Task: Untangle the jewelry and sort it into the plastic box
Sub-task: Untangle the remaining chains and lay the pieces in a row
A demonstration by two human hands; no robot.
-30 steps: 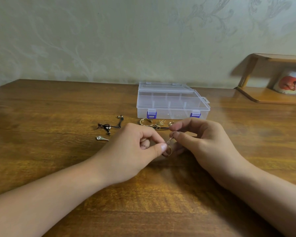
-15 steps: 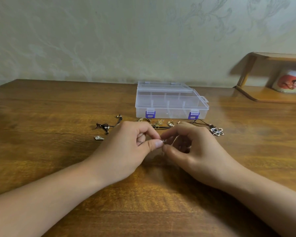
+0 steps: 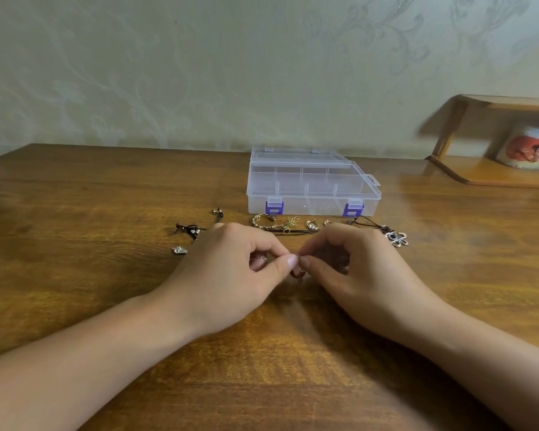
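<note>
My left hand (image 3: pixel 237 272) and my right hand (image 3: pixel 355 269) meet fingertip to fingertip over the table, both pinching a small gold ring piece (image 3: pixel 297 271) with a fine chain; most of it is hidden by my fingers. Behind them stands the clear plastic box (image 3: pixel 311 185), its lid shut, with two blue clasps. In front of the box lies a tangle of jewelry: a gold bracelet (image 3: pixel 262 220), a thin gold chain (image 3: pixel 290 224), small earrings (image 3: pixel 311 225), and a black cord with a silver flower pendant (image 3: pixel 397 238).
A knotted black cord (image 3: pixel 190 229) and a small silver charm (image 3: pixel 180 250) lie left of my hands. A wooden shelf (image 3: pixel 492 172) holding a printed mug (image 3: pixel 529 150) stands at the far right. The wall runs along the table's back edge.
My right hand has dropped lower and turned, bringing its fingertips against my left thumb. The ring that hung visibly between the hands is now mostly covered. The flower pendant has come into view.
</note>
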